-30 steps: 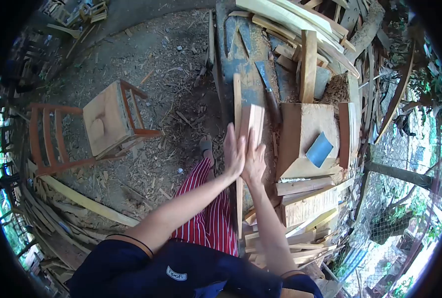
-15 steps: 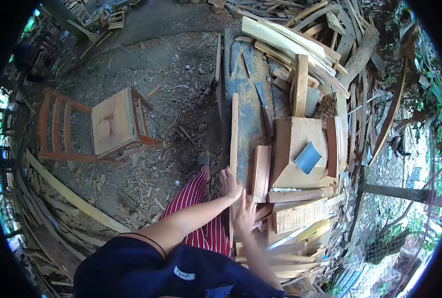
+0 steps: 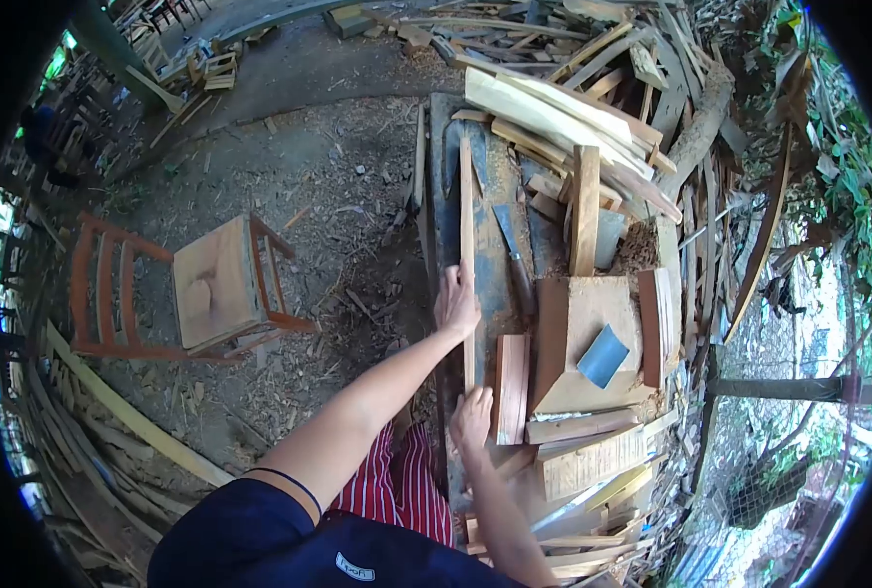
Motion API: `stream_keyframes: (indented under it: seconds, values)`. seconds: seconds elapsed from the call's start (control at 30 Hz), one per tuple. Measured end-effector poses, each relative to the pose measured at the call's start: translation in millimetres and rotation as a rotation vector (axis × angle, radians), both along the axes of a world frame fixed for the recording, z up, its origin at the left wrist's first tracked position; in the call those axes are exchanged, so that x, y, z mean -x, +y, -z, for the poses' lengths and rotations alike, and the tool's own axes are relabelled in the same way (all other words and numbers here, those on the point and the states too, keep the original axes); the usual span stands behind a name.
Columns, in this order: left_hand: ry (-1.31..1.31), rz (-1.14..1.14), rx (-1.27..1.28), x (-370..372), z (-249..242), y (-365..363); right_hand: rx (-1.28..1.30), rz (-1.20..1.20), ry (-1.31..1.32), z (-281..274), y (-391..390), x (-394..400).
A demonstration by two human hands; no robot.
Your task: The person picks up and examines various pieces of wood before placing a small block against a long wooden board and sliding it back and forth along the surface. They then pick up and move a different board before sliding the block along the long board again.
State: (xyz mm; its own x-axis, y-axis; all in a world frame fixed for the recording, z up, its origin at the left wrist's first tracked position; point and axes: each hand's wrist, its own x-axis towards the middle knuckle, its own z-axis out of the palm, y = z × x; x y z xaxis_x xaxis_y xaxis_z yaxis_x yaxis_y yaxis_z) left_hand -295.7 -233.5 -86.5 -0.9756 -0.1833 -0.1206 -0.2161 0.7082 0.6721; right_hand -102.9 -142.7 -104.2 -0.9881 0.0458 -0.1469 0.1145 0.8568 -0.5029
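Observation:
A long, thin wooden strip [image 3: 468, 211] lies lengthwise along the left side of the worn workbench [image 3: 499, 304]. Partway down its length, my left hand [image 3: 456, 302] is closed around it. Lower down, at the strip's near end, the fingers of my right hand [image 3: 472, 419] are closed on it too. Just right of my right hand lies a reddish wood block [image 3: 512, 387]. Farther up the bench is a handsaw [image 3: 514, 250] with a dark wooden handle.
A bluish sheet [image 3: 603, 356] lies on a large wooden block [image 3: 578, 294] right of the strip. Offcuts [image 3: 593, 461] crowd the near right, with boards [image 3: 553, 113] piled beyond. A wooden chair [image 3: 215, 284] stands left on the chip-strewn ground.
The strip has moved forward along the bench, with my left hand on it. My right hand, open and blurred before, now grips its near end. The view has tilted slightly.

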Motion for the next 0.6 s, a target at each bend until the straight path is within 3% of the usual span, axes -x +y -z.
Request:
stream_keyframes:
  seconds: [0.07,0.27,0.33,0.4,0.6]
  values:
    - [-0.023,0.083,0.010,-0.8,2.7,-3.8,0.004,0.006,-0.031,2.2,0.0,-0.8]
    - [0.109,-0.065,-0.175,-75.0,22.7,8.7,-0.157,-0.106,-0.077,-7.4,8.3,8.5]
    - [0.106,-0.113,-0.193,-100.3,40.6,10.6,-0.017,-0.037,0.176,-36.5,17.3,18.3]
    - [0.061,-0.083,-0.215,-123.4,35.0,6.0,-0.144,0.091,0.288,-45.9,29.8,16.5]
    - [-0.184,0.004,-0.211,-159.3,29.5,-14.5,-0.388,0.085,0.152,-18.8,50.9,6.5]
